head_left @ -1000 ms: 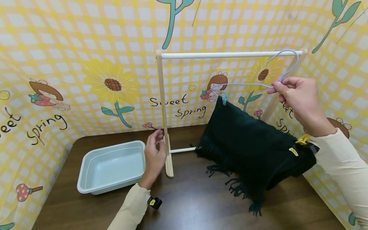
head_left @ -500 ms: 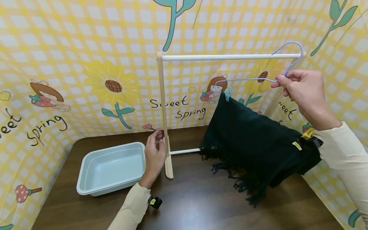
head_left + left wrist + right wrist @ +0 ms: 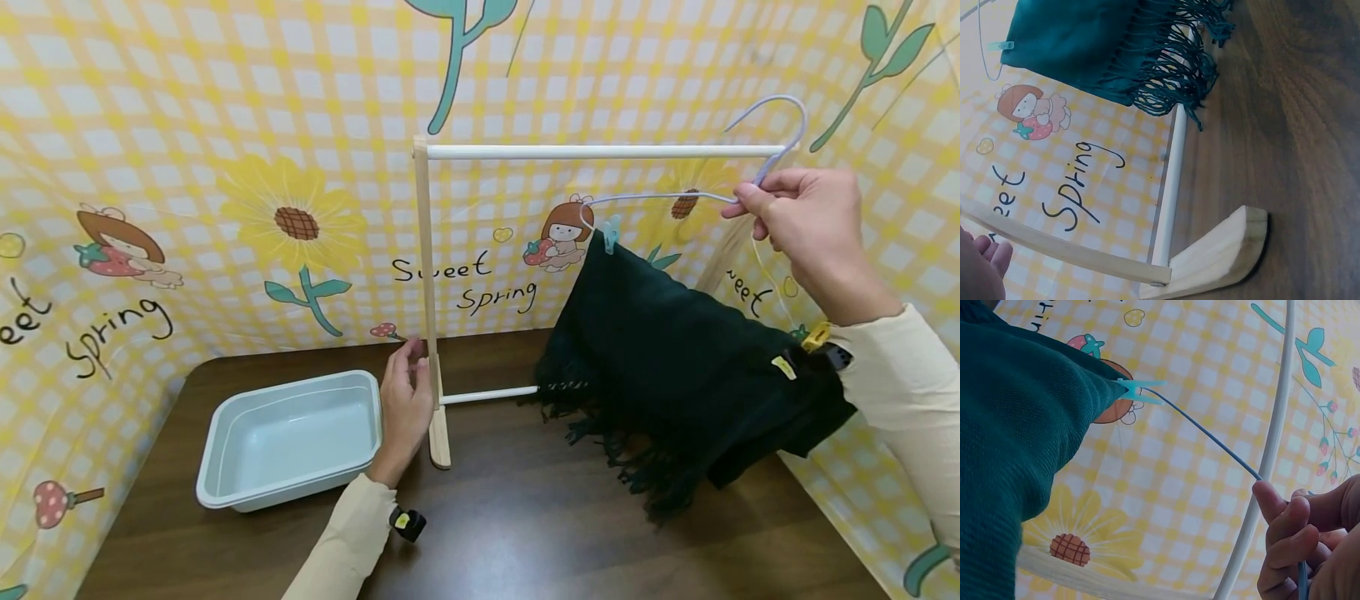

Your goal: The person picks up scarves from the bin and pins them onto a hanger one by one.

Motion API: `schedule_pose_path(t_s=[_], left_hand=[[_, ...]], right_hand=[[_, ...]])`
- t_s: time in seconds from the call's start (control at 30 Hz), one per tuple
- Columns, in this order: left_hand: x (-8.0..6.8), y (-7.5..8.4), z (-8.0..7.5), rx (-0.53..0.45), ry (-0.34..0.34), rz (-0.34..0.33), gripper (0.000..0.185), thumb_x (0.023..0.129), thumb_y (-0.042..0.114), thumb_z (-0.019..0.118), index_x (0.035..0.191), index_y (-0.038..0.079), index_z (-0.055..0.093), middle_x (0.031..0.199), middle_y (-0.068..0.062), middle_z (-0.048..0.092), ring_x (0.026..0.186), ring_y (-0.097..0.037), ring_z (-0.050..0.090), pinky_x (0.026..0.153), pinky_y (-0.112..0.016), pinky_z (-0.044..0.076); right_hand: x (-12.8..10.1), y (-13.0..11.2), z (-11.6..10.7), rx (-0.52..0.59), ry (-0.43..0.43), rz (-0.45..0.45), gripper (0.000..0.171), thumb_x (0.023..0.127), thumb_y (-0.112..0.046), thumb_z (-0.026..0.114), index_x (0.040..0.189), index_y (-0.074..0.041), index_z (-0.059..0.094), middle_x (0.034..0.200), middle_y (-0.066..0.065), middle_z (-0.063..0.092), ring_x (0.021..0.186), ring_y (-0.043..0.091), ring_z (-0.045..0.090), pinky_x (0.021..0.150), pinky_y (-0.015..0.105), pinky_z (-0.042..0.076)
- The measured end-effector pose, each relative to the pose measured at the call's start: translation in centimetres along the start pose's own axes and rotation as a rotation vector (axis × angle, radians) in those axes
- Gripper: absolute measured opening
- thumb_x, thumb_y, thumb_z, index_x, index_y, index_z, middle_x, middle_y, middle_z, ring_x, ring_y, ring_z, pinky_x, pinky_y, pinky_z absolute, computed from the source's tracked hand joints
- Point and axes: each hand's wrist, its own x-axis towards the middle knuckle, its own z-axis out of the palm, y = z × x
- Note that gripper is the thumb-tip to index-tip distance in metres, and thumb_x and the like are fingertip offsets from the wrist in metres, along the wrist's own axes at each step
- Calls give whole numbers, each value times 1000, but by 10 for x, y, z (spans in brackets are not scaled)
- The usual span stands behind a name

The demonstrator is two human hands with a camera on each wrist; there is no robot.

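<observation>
- Right hand (image 3: 806, 225) raised at right end of wooden rack's top rail (image 3: 600, 152); fingers curled tight round neck of pale blue wire hanger (image 3: 750, 171), hook above rail.
- Dark green fringed scarf (image 3: 675, 367) clipped to hanger, hanging over table's back right corner.
- Left hand (image 3: 405, 400) low at table's back edge; fingers loosely bent against light wooden upright post (image 3: 426, 275), grip not clear.

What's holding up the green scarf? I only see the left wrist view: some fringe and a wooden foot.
Observer: The right hand holds a wire hanger, and the scarf is clipped to it.
Operator: Is the hanger on the rack yet?
Observer: Its hook is raised above the right end of the top bar and does not seem to rest on it.
Operator: Where's the left hand?
Observer: The left hand rests against the upright low down, beside a tray.
</observation>
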Motion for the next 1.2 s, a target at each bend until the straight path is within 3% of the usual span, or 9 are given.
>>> schedule_pose_path(t_s=[0.27, 0.53, 0.77, 1.0, 1.2], left_hand=[[7, 2, 6, -26, 19, 61, 42, 106, 15, 52, 141, -7, 53, 133, -22, 62, 121, -35, 61, 100, -50, 50], [13, -2, 10, 48, 94, 154, 32, 102, 10, 59, 128, -8, 65, 107, -24, 71, 95, -37, 71, 78, -50, 58], [19, -4, 11, 24, 93, 88, 23, 97, 6, 66, 116, -6, 68, 101, -20, 71, 94, -34, 72, 80, -47, 58], [22, -4, 17, 2, 98, -4, 17, 99, 3, 62, 114, -4, 66, 101, -19, 70, 94, -33, 69, 81, -44, 55], [22, -5, 25, 13, 82, 26, 19, 99, 5, 61, 115, -6, 64, 102, -21, 70, 95, -34, 69, 81, -47, 56]], right_hand=[[3, 3, 3, -37, -9, 34, 14, 94, -22, 72, 83, -16, 79, 68, -12, 75, 45, 10, 54, 40, 25, 29], [5, 6, 8, -16, -20, 46, 13, 94, -23, 73, 82, -18, 78, 68, -12, 75, 44, 9, 54, 39, 23, 30], [7, 8, 7, -57, -16, 59, 14, 94, -27, 72, 85, -19, 79, 68, -14, 75, 46, 9, 55, 39, 28, 27], [15, 6, 7, -55, -5, 80, 15, 94, -26, 72, 82, -20, 78, 68, -14, 74, 46, 9, 55, 41, 25, 32], [19, 13, 1, -38, 14, 100, 18, 95, -22, 71, 78, -22, 76, 66, -15, 73, 44, 9, 54, 41, 22, 32]])
